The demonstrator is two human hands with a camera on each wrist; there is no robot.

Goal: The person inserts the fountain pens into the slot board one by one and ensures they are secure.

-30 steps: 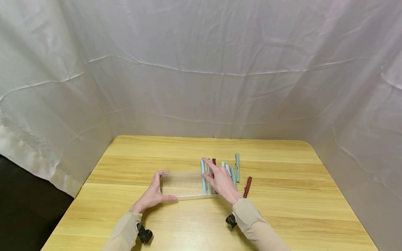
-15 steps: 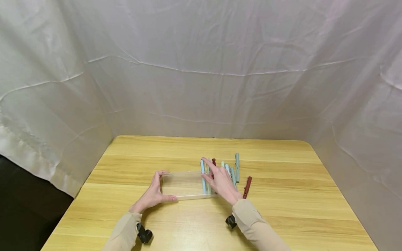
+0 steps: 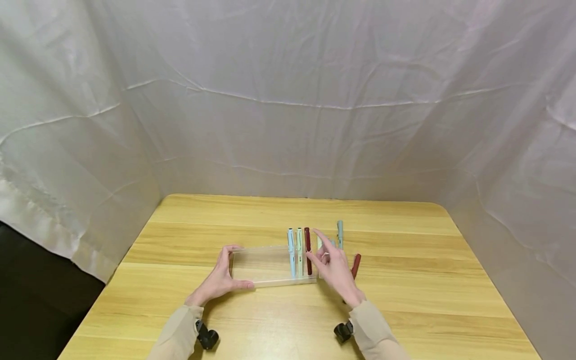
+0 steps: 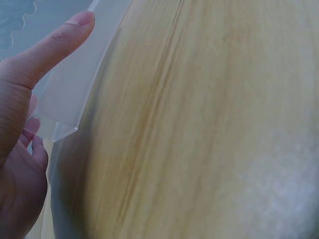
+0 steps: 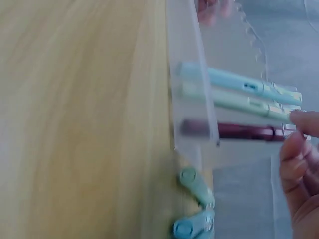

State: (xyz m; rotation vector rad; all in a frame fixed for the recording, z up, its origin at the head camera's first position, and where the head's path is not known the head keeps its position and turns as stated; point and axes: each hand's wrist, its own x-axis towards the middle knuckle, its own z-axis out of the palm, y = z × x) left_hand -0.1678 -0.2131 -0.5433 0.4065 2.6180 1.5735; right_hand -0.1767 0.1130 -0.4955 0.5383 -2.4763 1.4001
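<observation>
My left hand (image 3: 220, 275) grips the left end of a clear plastic box (image 3: 276, 283), thumb on its front wall and fingers at the far side. A light blue pen (image 3: 291, 255), a light green pen (image 3: 299, 252) and a dark red pen (image 3: 308, 250) lie side by side at the box's right end, their caps reaching past the far wall. Just right of the red pen is my right hand (image 3: 336, 270), index finger stretched out and thumb apart from it. In the right wrist view its fingers (image 5: 294, 167) are close by the pen caps, holding nothing.
Right of the box, pale green (image 5: 197, 184) and blue (image 5: 194, 225) pens lie loose, partly hidden by my right hand in the head view. A grey-green pen (image 3: 340, 234) and another red pen (image 3: 356, 265) lie farther right. Pale curtains (image 3: 288, 150) surround the wooden table (image 3: 405, 280).
My right hand has moved right, off the pens in the box, uncovering the light blue, light green and dark red ones. My left hand and the box have stayed put.
</observation>
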